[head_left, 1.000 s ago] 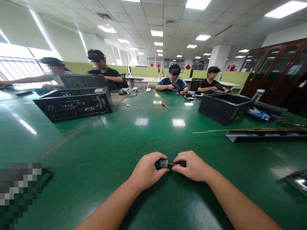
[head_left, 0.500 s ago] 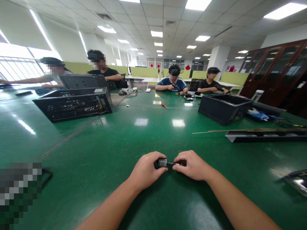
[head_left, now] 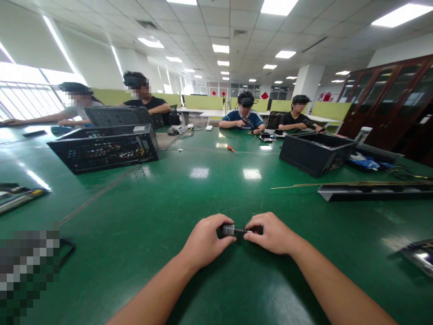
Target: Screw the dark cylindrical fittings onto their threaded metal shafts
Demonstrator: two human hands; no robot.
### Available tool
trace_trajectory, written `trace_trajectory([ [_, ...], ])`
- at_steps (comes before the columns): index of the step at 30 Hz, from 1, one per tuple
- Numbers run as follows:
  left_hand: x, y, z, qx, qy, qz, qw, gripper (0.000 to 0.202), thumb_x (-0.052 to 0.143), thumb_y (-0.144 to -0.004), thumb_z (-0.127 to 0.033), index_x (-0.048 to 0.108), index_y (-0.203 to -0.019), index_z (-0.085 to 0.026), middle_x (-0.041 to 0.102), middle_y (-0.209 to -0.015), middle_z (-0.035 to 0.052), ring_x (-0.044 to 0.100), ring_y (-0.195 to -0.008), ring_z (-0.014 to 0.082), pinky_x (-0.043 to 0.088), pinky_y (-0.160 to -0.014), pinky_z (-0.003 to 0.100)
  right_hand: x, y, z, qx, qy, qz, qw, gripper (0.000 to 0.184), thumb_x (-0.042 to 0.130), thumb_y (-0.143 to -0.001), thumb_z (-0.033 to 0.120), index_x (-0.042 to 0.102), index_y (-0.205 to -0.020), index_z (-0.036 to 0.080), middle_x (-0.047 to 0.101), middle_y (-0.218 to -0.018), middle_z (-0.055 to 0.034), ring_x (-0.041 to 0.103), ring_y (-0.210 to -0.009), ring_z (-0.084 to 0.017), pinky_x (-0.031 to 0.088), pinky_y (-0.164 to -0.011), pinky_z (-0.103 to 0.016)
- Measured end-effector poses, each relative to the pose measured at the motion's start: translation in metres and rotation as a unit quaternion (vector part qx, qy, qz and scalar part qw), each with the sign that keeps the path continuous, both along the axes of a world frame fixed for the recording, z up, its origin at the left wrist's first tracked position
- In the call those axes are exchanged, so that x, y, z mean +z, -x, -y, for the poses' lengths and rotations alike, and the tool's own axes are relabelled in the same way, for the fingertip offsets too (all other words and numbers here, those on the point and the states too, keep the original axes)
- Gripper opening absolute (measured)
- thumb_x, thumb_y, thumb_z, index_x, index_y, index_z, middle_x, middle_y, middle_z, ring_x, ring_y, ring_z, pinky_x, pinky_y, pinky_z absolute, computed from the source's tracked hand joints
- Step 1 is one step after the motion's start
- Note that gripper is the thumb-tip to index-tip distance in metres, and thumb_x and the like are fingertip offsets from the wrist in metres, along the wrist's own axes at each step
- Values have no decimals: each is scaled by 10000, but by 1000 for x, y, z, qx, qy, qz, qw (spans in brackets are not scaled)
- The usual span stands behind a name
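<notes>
My left hand (head_left: 204, 241) is closed around a small silver-and-black metal cylinder (head_left: 228, 230), with thumb and fingertips on its sides. A thin dark shaft (head_left: 239, 230) runs from the cylinder towards the right. My right hand (head_left: 270, 234) pinches the far end of that shaft, where a small shiny metal part (head_left: 248, 231) shows between thumb and fingers. What exactly this end part is stays too small to tell. Both hands are low over the green table (head_left: 162, 194), close together, with the piece lying level between them.
An open black computer case (head_left: 108, 151) stands at the left, another (head_left: 314, 153) at the right. A red screwdriver (head_left: 232, 149) lies mid-table. A long black metal channel (head_left: 375, 192) is at right, a flat board-like thing (head_left: 20, 196) at left. Several people sit across the table.
A flat board-like thing has appeared at the table's left edge. The far-left person's outstretched arm has shifted slightly. My hands and the metal piece stay almost still.
</notes>
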State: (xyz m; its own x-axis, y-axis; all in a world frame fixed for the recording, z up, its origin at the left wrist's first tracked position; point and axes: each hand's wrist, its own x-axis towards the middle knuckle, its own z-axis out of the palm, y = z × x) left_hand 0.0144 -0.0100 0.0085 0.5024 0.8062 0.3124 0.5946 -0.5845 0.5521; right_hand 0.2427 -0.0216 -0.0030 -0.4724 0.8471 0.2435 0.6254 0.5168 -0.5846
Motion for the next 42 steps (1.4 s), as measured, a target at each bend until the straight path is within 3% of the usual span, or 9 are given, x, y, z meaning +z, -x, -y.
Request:
trace_trajectory([
  [42,0,8,-3,5,-22,9,1000,266,759,-724,-180,669,-969,-231,713,-954,14,661,-905,210,511,-836,339,1,-5,-1,-13,19,-14,1000,148,667,-832,280,757,-899,185,708,-775,-25,627,-695,-153,449,-670,-257],
])
